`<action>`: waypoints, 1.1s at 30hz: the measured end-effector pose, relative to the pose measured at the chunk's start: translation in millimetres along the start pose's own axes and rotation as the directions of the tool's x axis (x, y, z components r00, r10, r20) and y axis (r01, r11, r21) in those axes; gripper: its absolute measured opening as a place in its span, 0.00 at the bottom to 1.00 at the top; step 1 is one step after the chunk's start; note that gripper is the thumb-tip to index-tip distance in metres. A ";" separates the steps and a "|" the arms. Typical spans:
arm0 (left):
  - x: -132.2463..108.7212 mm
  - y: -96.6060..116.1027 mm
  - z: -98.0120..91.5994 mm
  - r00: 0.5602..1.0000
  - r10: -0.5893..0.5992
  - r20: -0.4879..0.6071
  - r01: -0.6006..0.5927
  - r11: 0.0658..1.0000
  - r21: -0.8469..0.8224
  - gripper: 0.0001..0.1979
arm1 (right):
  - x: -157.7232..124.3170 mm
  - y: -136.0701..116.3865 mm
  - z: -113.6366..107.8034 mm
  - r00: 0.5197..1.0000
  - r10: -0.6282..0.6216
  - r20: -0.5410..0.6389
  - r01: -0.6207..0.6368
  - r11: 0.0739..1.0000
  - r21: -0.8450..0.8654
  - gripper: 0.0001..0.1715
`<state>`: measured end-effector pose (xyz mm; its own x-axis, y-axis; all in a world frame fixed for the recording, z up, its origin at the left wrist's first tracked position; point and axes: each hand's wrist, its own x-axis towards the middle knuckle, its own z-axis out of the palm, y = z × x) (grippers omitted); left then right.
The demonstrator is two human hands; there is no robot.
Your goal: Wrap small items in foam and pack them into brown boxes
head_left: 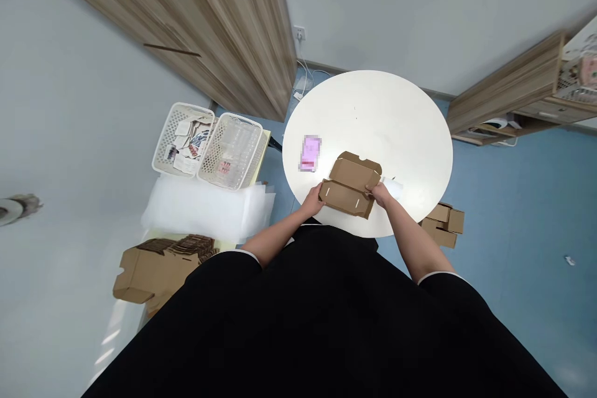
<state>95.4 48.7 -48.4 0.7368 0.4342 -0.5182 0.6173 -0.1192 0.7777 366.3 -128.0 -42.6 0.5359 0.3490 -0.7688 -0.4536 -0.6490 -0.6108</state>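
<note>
Kraft corrugated cardboard box blank, partly folded, side flaps raised, slots visible, left hand gripping left end, right hand gripping right end, over round white table

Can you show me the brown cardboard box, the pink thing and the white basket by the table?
cardboard box [349, 183], head view, on the middle of its folded top
pink thing [310, 153], head view, on its middle
white basket [240, 117], head view, on its top rim
</note>
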 end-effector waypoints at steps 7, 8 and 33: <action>-1.5 -4.6 -10.3 1.000 -0.030 -0.005 0.029 0.999 -0.042 0.44 | -12.7 -4.2 4.8 0.996 0.085 -0.010 -0.085 0.996 0.008 0.16; -1.8 -4.6 -11.1 0.999 -0.051 -0.011 0.051 0.998 -0.049 0.43 | -14.3 -4.1 5.5 0.996 0.083 -0.009 -0.083 0.996 -0.010 0.15; 20.7 38.6 0.5 0.985 -0.046 0.169 -0.075 0.760 0.646 0.31 | -40.5 21.7 33.5 0.995 -0.032 -0.090 0.055 0.960 0.275 0.16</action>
<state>134.6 52.7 -29.2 0.7436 0.2820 -0.6063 0.5917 -0.6998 0.4002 310.9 -133.6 -31.1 0.6120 0.3070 -0.7289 -0.6017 -0.4174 -0.6810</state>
